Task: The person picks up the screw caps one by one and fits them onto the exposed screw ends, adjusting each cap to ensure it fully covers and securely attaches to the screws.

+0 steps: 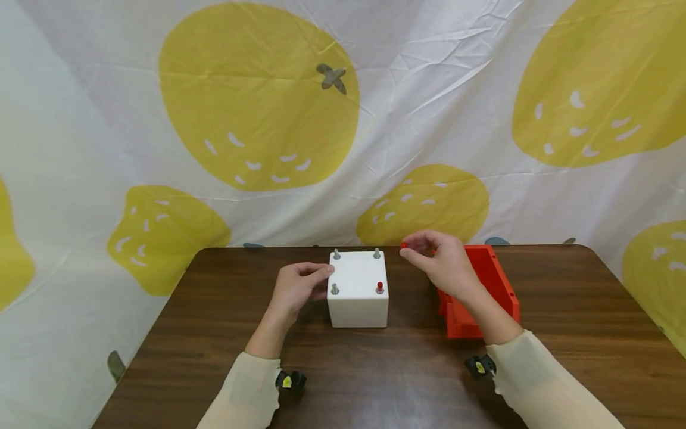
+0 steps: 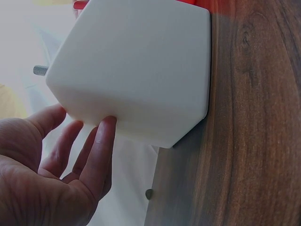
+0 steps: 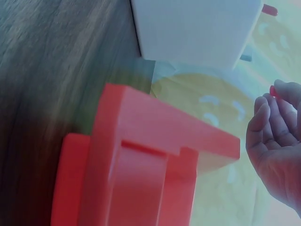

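Right hand (image 1: 447,265): narrow pinch, holding a small red cap (image 1: 404,245) | Left of pinch: white box-shaped block (image 1: 357,313), four threaded metal studs (image 1: 334,289), one bearing a second red cap (image 1: 380,285) | Right of pinch: open red plastic bin (image 1: 504,283) | Left hand (image 1: 292,289): spread, touching block's left side

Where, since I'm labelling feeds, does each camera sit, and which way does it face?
Head: worn on head, facing forward and down over white block and red bin; left hand, right hand, sleeves show.
Left wrist: worn there, facing block; left hand shows.
Right wrist: worn there, facing bin and block; right hand shows.
Wrist views share the block.
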`<state>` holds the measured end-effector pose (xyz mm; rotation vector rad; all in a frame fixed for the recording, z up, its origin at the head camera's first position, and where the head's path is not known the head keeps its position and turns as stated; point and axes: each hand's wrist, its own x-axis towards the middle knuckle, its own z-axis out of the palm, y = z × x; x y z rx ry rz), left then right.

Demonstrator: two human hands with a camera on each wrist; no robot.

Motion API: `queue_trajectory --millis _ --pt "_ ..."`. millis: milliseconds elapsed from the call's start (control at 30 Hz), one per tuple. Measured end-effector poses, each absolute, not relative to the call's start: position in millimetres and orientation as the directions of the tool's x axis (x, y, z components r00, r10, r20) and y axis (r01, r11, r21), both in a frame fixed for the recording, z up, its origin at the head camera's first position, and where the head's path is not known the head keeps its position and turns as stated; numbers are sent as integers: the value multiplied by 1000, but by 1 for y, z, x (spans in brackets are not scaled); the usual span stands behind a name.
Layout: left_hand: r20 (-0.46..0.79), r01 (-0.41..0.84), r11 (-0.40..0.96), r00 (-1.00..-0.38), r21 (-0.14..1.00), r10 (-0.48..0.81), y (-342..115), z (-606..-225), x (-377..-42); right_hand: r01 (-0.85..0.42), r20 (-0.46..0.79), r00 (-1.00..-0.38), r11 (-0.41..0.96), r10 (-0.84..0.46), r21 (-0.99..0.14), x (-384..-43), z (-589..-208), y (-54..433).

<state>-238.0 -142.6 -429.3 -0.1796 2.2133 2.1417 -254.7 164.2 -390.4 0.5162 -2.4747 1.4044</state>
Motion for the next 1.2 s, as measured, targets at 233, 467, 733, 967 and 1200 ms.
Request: queue_trajectory --millis 233,467,733,967,1200 --pt "-118 -120 25 -992 993 -43 -142 -429 -237 -409 357 -913 450 -198 -794 -259 -392 156" --pt "-120 -121 26 -992 992 -41 -142 -428 -237 -397 338 -918 467 -208 -790 -262 -390 149" --pt "-120 -121 27 -992 992 -42 -142 -427 -237 -412 347 -911 469 -222 -782 -268 -389 142" --pt "-118 -119 22 -992 993 -42 -142 -427 -237 -409 335 -912 475 -237 -779 -270 -389 136" --pt "-119 -120 21 -992 993 -44 -142 -428 -237 -405 322 -914 481 -248 -778 -273 -390 133"
